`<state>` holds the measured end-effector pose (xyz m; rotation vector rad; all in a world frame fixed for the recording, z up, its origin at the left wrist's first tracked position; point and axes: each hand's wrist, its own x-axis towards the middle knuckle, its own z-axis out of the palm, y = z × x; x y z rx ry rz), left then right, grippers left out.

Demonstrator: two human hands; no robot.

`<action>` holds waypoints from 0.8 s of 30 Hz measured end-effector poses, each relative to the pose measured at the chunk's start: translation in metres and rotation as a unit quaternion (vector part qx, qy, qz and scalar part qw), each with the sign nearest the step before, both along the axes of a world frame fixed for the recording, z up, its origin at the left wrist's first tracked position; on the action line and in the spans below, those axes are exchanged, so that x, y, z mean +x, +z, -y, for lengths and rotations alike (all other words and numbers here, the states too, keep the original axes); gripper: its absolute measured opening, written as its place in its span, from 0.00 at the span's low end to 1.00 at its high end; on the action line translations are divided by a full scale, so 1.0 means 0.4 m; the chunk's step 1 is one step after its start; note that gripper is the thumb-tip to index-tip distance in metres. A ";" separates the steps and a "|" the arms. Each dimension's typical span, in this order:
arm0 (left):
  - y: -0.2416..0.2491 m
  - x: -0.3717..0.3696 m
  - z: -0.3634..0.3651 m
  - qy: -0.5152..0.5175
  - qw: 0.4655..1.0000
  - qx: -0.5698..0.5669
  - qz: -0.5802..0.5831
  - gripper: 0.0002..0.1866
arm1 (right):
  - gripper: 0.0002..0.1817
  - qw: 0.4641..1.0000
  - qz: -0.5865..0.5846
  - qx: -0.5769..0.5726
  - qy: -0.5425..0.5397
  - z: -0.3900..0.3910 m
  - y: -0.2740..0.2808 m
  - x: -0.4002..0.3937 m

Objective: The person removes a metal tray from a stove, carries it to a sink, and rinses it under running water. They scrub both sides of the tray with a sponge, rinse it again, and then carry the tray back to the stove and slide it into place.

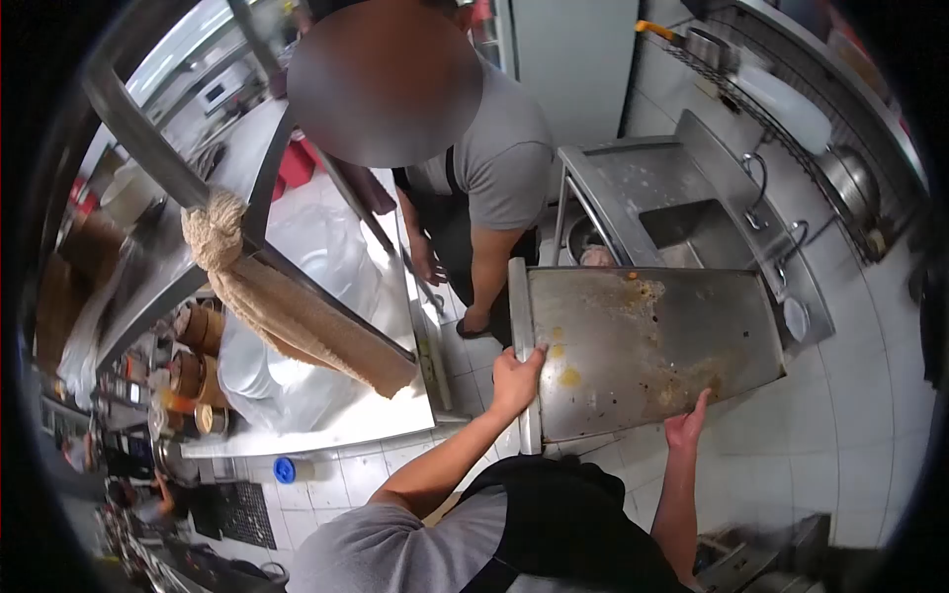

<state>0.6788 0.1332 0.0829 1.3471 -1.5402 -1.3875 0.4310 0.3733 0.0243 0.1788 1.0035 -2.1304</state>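
Note:
A large stainless-steel panel [682, 341] with yellow and brown grease stains lies in front of me, a raised lip along its left end. My left hand [518, 381] is closed over that lip, thumb toward the flat surface. My right hand [686, 425] holds the near edge close to the right corner, with its thumb up against the top; the other fingers are partly hidden below. Across from me stands a co-worker in a grey shirt [509, 183], whose lowered hand [475, 318] is beside the panel's far left corner.
Behind the panel is a steel sink [682, 222] with taps. On the left, a white-topped table [395, 420] carries plastic-wrapped dishes [287, 366]; a knotted cloth [297, 306] hangs on its frame. A blue-lidded container [286, 469] stands on the tiled floor. A wire shelf [781, 128] holds pots.

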 end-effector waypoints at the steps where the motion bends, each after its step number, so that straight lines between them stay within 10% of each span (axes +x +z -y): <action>1: 0.037 -0.021 -0.002 0.006 1.000 -0.011 -0.017 0.21 | 0.36 0.999 -0.016 0.006 -0.031 0.013 -0.009 -0.034; 7: 0.192 -0.146 -0.046 0.008 0.997 -0.034 -0.065 0.18 | 0.34 0.989 -0.142 0.033 0.010 0.004 -0.184 -0.263; 13: 0.368 -0.343 -0.035 -0.050 0.988 -0.120 -0.084 0.15 | 0.33 0.988 0.003 -0.148 0.033 0.109 0.109 -0.327; 24: 0.563 -0.753 0.196 -0.238 0.941 -0.242 0.021 0.20 | 0.22 0.920 0.254 -0.295 -0.053 0.343 -0.078 -0.426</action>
